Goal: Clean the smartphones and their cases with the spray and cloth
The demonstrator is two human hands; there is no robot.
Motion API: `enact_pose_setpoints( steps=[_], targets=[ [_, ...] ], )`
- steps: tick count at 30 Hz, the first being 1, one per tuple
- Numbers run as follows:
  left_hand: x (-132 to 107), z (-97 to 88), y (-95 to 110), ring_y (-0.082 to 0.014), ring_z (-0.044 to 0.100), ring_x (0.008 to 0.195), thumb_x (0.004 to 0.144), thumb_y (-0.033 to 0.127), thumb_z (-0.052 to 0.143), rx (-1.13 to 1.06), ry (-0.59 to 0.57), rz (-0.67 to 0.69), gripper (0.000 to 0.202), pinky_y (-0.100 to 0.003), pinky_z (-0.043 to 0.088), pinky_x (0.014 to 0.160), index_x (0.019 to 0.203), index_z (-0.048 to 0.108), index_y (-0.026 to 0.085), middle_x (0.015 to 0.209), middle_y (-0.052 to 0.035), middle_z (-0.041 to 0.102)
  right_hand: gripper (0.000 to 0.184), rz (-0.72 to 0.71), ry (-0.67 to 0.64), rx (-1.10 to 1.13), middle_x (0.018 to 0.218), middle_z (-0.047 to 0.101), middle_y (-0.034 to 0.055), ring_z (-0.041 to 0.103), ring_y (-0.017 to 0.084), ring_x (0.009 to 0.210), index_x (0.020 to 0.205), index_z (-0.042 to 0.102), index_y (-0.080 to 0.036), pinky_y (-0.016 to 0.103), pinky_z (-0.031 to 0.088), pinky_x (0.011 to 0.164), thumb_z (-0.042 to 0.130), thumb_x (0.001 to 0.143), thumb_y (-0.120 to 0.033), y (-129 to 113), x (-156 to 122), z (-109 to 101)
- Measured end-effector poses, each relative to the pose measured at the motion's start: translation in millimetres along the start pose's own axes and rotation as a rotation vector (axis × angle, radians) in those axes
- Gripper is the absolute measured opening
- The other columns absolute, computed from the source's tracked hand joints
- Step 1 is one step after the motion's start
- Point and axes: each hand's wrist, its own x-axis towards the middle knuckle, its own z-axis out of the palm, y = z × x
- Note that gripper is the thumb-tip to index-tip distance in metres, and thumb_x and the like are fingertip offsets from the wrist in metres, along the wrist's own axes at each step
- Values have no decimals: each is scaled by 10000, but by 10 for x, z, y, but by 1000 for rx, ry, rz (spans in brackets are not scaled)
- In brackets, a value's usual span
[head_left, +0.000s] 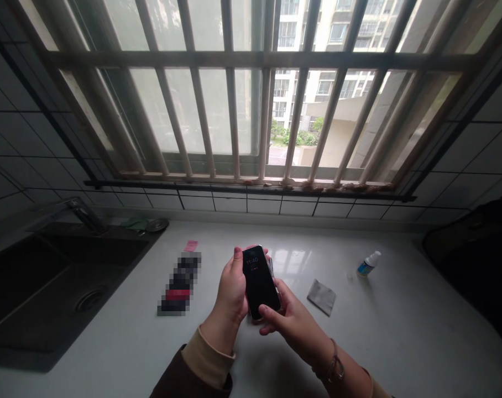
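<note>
My left hand (230, 287) grips a black smartphone (259, 282) along its left side, and the lit screen reads 11:40. My right hand (290, 318) holds the phone's lower right corner, with the thumb near its bottom edge. Both hands are above a white countertop (400, 342). To the left of my hands lies a pixelated, blurred dark packet (179, 283) with a pink slip (190, 246) just above it. A grey cloth (321, 297) lies to the right, and beyond it stands a small spray bottle (369, 263) with a white cap.
A dark steel sink (64, 287) with a faucet (85, 215) is set into the counter on the left. A dark bag (470, 260) sits at the right. Tiled wall and a barred window (251, 110) rise behind the counter.
</note>
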Motion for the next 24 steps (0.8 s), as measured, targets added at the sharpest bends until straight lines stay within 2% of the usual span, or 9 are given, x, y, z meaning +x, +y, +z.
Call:
enact_pose_setpoints(
  steps=[2, 5, 11, 16, 19, 24],
  targets=[
    [-11, 12, -2, -272, 768, 990, 986, 603, 617, -1, 9, 29, 560, -411, 639, 874, 1247, 671, 110, 1213, -204, 767, 637, 7, 11, 4, 1072, 707, 57, 756, 214, 835, 1267, 538, -216, 324, 608, 695, 911, 795, -426, 2, 7, 1],
    [-25, 30, -10, -284, 767, 1014, 979, 585, 642, -3, 48, 56, 537, -406, 639, 862, 1239, 678, 116, 1230, -208, 761, 628, -10, 53, -13, 935, 690, 4, 684, 155, 705, 1157, 552, -206, 289, 569, 640, 970, 717, -365, 17, 27, -6],
    [-40, 46, -18, -311, 763, 1047, 965, 562, 673, -54, 72, 36, 526, -421, 634, 872, 1238, 701, 114, 1222, -216, 764, 637, 0, 85, -25, 849, 665, -24, 630, 141, 670, 1132, 529, -214, 264, 528, 584, 978, 699, -343, 34, 37, -21],
    [-21, 35, 29, -302, 766, 1016, 1010, 600, 559, -160, 35, -97, 597, -402, 640, 857, 1241, 733, 78, 1223, -227, 760, 696, 11, 92, 41, 823, 671, -25, 612, 142, 673, 1182, 483, -225, 244, 490, 562, 975, 706, -344, 47, 37, -19],
    [13, 21, 41, -301, 755, 1067, 1028, 548, 561, -168, 50, -48, 560, -378, 633, 895, 1212, 749, 54, 1208, -226, 764, 732, -6, 136, 66, 831, 691, -11, 618, 152, 702, 1249, 441, -233, 245, 483, 581, 951, 743, -370, 52, 49, -20],
    [55, 19, 55, -290, 754, 1092, 1057, 428, 557, -229, 173, 4, 454, -362, 633, 910, 1186, 748, 37, 1235, -239, 752, 788, -103, 167, 51, 962, 707, 32, 645, 175, 785, 1412, 396, -250, 273, 510, 629, 892, 822, -414, 45, 56, -41]
  ],
)
